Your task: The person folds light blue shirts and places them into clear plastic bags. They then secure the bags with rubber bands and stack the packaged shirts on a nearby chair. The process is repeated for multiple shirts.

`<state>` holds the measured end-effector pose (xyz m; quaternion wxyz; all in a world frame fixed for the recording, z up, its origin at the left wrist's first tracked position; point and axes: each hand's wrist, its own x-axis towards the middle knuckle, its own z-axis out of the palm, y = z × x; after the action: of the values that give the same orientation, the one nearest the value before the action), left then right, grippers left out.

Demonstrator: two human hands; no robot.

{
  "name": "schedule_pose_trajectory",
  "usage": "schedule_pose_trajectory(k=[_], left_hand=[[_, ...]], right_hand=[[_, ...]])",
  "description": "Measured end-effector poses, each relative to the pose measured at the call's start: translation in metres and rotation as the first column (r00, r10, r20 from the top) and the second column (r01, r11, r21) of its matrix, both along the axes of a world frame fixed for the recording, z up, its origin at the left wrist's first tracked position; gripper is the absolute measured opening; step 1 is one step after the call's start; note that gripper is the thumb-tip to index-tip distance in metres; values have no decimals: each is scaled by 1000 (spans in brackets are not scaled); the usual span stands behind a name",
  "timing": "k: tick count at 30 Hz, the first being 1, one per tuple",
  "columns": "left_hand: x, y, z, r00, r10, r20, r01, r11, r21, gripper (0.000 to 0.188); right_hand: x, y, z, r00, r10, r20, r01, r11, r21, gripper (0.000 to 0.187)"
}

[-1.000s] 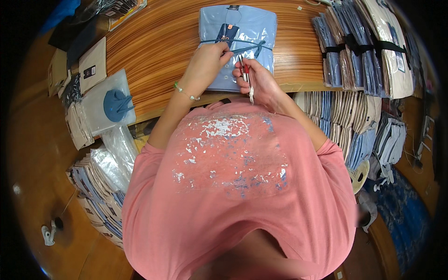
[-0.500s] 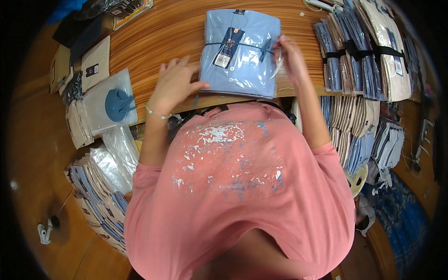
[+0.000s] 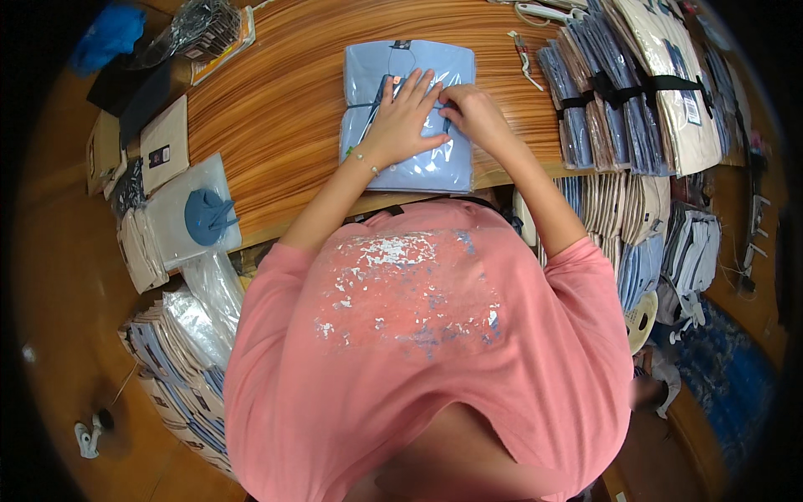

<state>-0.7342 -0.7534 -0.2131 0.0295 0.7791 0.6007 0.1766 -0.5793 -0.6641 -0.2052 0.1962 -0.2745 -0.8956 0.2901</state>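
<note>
A light blue folded garment (image 3: 410, 176) in clear plastic lies on the wood-grain table in front of me. A dark teal tie band (image 3: 361, 106) runs across its middle. My left hand (image 3: 403, 125) rests flat on the package with its fingers spread, covering most of a dark hang tag (image 3: 376, 99). Close beside it, my right hand (image 3: 475, 115) is closed, its curled fingers pinching the tie band at the right part of the package. The fingers hide the band's knot. Right of the package, slim snips (image 3: 524, 60) with a red and white part lie on the table.
Bundles of packed garments (image 3: 619, 92) bound with black bands stand at the table's right. At left are a teal coil of ties (image 3: 209, 216) on clear bags, a beige packed garment (image 3: 165, 138) and a black box (image 3: 134, 88). More garment stacks (image 3: 180, 376) sit lower down.
My left hand has moved from the package's left edge onto its top. The slim tool at my right hand now lies on the table, and that hand is at the tie band.
</note>
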Motion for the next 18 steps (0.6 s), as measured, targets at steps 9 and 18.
schedule_pose_trajectory(k=[9,18], left_hand=[[5,-6,0,999,-43,-27,40,994,-103,83],[-50,-5,6,688,213,694,-211,973,-90,63]], right_hand=[[33,-1,-7,964,62,258,-131,957,260,15],[63,-4,-75,789,-573,-223,249,630,-736,37]])
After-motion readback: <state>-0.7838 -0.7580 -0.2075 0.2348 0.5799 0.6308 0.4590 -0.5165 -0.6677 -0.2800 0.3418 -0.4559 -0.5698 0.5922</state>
